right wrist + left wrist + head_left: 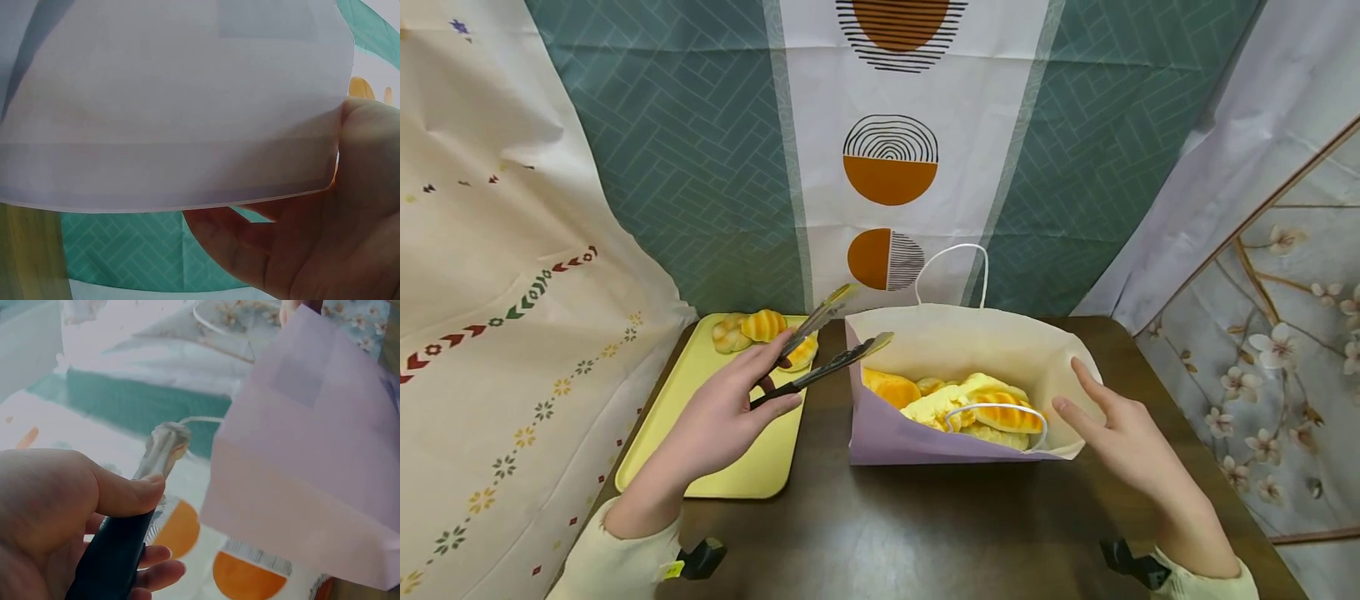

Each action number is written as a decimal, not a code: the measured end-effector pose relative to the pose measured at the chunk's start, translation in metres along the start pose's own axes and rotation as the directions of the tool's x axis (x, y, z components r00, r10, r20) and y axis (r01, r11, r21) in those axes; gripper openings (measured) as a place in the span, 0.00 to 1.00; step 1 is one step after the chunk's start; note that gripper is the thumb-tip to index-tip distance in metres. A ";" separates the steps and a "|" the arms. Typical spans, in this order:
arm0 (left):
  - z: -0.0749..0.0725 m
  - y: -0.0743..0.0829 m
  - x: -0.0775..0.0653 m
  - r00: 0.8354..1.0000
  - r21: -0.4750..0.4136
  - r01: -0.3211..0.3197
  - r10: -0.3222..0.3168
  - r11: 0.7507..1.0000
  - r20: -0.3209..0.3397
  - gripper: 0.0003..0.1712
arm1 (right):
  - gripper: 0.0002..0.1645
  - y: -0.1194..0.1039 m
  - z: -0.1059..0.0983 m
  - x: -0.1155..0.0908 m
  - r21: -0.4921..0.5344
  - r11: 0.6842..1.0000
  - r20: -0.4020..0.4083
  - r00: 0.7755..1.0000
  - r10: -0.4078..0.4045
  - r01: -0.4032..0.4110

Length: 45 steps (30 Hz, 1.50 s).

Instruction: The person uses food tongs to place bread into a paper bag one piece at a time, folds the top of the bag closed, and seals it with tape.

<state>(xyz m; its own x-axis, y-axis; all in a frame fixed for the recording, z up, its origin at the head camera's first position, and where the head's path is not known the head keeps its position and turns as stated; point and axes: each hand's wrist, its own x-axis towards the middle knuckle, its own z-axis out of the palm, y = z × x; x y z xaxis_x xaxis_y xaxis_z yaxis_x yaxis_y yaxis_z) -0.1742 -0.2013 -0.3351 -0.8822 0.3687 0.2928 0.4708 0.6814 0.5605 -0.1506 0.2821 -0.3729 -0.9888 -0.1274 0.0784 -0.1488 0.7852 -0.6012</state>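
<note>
My left hand (730, 408) grips a pair of tongs (831, 362) with black handles and metal tips. The tongs' arms stand apart with nothing between them, their tips by the left edge of a lavender paper bag (917, 442). The thumb lies along one dark handle in the left wrist view. Inside the bag are several yellow and golden bread pieces (1000, 412). My right hand (1123, 425) is at the bag's right side, thumb and index finger extended and spread at the rim. In the right wrist view the bag's wall hides part of its fingers.
A yellow tray (745, 467) lies on the dark wooden table (880, 533) at left, with a few bread pieces (763, 325) at its far end. The bag's white handles (953, 247) stick up at the back and droop over the front. Patterned cloths hang around the table.
</note>
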 end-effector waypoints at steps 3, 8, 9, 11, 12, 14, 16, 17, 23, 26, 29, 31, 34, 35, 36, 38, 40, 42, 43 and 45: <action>0.004 -0.014 -0.005 0.999 -0.089 0.053 -0.054 0.995 -0.008 0.45 | 0.45 0.000 0.000 0.000 -0.001 1.000 -0.001 1.000 -0.002 0.002; 0.008 -0.033 -0.013 0.994 -0.167 0.101 -0.108 0.981 -0.033 0.44 | 0.44 -0.002 -0.002 0.000 0.001 1.000 -0.009 1.000 -0.001 0.001; 0.009 -0.037 -0.014 0.993 -0.174 0.103 -0.111 0.979 -0.037 0.44 | 0.44 -0.002 -0.002 0.000 0.002 1.000 -0.010 1.000 -0.001 0.001; 0.011 -0.044 -0.018 0.992 -0.174 0.111 -0.121 0.979 -0.043 0.43 | 0.44 -0.002 -0.002 0.000 0.004 1.000 -0.010 1.000 -0.003 0.003; 0.012 -0.047 -0.019 0.991 -0.172 0.114 -0.124 0.978 -0.047 0.43 | 0.44 -0.002 -0.002 0.000 0.002 1.000 -0.011 1.000 -0.004 0.004; 0.013 -0.054 -0.022 0.989 -0.167 0.128 -0.137 0.978 -0.047 0.43 | 0.43 -0.002 -0.002 0.000 0.000 1.000 -0.011 1.000 -0.005 0.005; 0.015 -0.060 -0.025 0.987 -0.168 0.147 -0.156 0.975 -0.043 0.43 | 0.43 -0.001 -0.001 0.000 0.000 1.000 -0.012 1.000 -0.006 0.006; 0.016 -0.063 -0.027 0.985 -0.166 0.157 -0.167 0.973 -0.042 0.43 | 0.43 -0.001 -0.001 0.000 0.001 1.000 -0.013 1.000 -0.006 0.006; 0.025 -0.086 -0.039 0.973 -0.110 0.224 -0.228 0.968 -0.029 0.44 | 0.43 -0.001 0.000 0.000 0.004 1.000 -0.011 1.000 -0.004 0.004; 0.031 -0.099 -0.043 0.967 -0.097 0.249 -0.252 0.964 -0.024 0.44 | 0.43 -0.001 0.000 0.001 -0.001 1.000 -0.017 1.000 -0.012 0.012; 0.037 -0.112 -0.043 0.956 -0.107 0.288 -0.292 0.952 -0.017 0.44 | 0.43 -0.002 0.000 0.001 -0.002 1.000 -0.026 0.999 -0.021 0.021; 0.041 -0.120 -0.043 0.943 -0.117 0.331 -0.333 0.937 -0.005 0.45 | 0.43 -0.002 0.000 0.001 0.002 1.000 -0.031 0.999 -0.019 0.019; 0.047 -0.131 -0.040 0.916 -0.120 0.401 -0.402 0.908 0.015 0.48 | 0.42 0.000 0.002 0.001 0.009 1.000 -0.042 0.999 -0.020 0.020; 0.049 -0.135 -0.039 0.907 -0.116 0.420 -0.421 0.900 0.017 0.49 | 0.42 0.000 0.002 0.001 0.016 1.000 -0.044 0.999 -0.019 0.020; 0.050 -0.137 -0.038 0.898 -0.118 0.438 -0.439 0.891 0.018 0.50 | 0.42 0.000 0.003 0.001 0.022 1.000 -0.044 0.999 -0.018 0.019; 0.054 -0.142 -0.035 0.886 -0.121 0.462 -0.463 0.878 0.019 0.50 | 0.43 0.000 0.003 0.002 0.033 0.999 -0.044 0.999 -0.018 0.020; 0.058 -0.144 -0.031 0.876 -0.133 0.481 -0.482 0.866 0.027 0.50 | 0.43 -0.001 0.003 0.002 0.039 0.999 -0.039 0.999 -0.010 0.011; 0.061 -0.147 -0.029 0.867 -0.136 0.498 -0.497 0.857 0.039 0.50 | 0.43 -0.001 0.003 0.002 0.039 0.999 -0.036 0.999 -0.006 0.008; 0.062 -0.148 -0.028 0.861 -0.135 0.508 -0.507 0.851 0.048 0.51 | 0.43 -0.001 0.003 0.002 0.040 0.999 -0.035 0.999 -0.006 0.008; 0.064 -0.151 -0.025 0.851 -0.130 0.525 -0.523 0.841 0.056 0.51 | 0.43 -0.001 0.002 0.001 0.033 0.999 -0.034 0.999 -0.011 0.012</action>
<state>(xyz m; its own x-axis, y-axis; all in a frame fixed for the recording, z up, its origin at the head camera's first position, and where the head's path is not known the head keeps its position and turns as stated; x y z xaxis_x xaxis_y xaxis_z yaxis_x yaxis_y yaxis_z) -0.2223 -0.2726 -0.4769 -0.9962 -0.0072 -0.0871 -0.0684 0.6845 0.7258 -0.1513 0.2800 -0.3742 -0.9869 -0.1155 0.1122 -0.1605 0.7630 -0.6261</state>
